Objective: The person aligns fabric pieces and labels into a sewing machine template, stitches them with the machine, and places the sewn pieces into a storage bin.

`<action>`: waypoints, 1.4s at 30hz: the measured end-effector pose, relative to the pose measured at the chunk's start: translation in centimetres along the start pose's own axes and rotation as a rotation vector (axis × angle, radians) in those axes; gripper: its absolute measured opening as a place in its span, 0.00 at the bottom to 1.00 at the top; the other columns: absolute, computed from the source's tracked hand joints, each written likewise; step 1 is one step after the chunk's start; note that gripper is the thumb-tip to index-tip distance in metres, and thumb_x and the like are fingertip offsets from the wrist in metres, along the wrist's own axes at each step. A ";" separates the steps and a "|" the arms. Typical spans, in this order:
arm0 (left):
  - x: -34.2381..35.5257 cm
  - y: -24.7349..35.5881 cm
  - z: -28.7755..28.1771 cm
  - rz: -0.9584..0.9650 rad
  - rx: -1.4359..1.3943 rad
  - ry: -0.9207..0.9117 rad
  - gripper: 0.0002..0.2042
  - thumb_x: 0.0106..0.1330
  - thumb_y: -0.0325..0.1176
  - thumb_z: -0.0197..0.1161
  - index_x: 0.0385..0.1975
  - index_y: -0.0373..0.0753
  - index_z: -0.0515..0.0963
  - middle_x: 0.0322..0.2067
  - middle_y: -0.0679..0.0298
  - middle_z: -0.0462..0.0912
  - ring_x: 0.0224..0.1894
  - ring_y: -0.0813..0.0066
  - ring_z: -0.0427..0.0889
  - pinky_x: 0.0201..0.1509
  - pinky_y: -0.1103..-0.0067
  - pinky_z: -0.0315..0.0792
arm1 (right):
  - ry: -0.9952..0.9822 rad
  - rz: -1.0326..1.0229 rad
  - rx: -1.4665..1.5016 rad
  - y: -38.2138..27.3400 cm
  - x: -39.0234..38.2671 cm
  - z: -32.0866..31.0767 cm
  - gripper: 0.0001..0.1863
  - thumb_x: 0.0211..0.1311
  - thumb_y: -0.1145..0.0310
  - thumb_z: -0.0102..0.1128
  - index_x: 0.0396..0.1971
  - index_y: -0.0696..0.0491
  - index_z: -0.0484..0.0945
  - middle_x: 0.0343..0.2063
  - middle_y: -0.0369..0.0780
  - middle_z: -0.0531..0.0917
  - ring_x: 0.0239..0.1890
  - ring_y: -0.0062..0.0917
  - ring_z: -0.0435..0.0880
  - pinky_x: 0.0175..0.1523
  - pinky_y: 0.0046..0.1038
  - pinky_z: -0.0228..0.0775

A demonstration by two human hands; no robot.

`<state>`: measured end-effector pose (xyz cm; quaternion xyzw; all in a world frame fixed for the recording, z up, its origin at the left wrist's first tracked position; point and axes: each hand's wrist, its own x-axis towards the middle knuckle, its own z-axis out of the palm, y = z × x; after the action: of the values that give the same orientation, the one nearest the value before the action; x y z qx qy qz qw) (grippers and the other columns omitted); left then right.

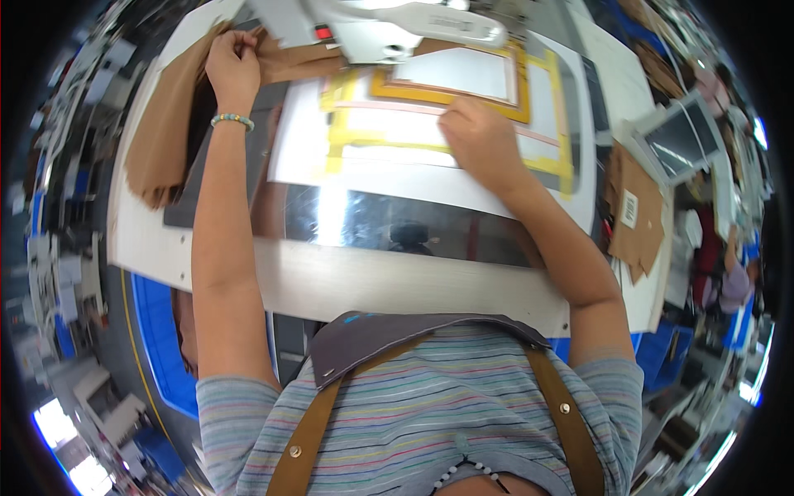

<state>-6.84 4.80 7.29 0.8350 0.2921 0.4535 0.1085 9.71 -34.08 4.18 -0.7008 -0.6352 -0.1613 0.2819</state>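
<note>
My left hand (234,70) is at the far left of the worktop, its fingers closed on the upper edge of a brown fabric piece (165,124). Part of that brown cloth runs right, under the white sewing machine head (364,37). My right hand (482,140) is curled closed by the near edge of a yellow-orange frame (463,99); its fingertips are hidden, so I cannot make out anything in them. Beneath the frame lies a white sheet (302,149) marked with yellow tape (397,153).
A shiny metal plate (372,223) lines the near side of the white table (397,277). To the right stand a tilted screen (678,136) and brown cut pieces with a white label (633,211). Blue bins (157,331) sit below the table.
</note>
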 end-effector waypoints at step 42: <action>-12.2 8.3 -13.9 0.024 -0.396 -0.614 0.15 0.77 0.26 0.63 0.61 0.33 0.84 0.60 0.59 0.87 0.61 0.70 0.84 0.66 0.74 0.77 | 0.031 0.040 0.125 -0.1 -0.1 -0.4 0.06 0.64 0.69 0.71 0.33 0.56 0.84 0.38 0.40 0.84 0.42 0.36 0.85 0.47 0.36 0.80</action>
<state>-20.10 -10.24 10.42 0.8985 0.1424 0.2305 0.3454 9.64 -34.37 4.45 -0.6916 -0.6256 -0.1264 0.3380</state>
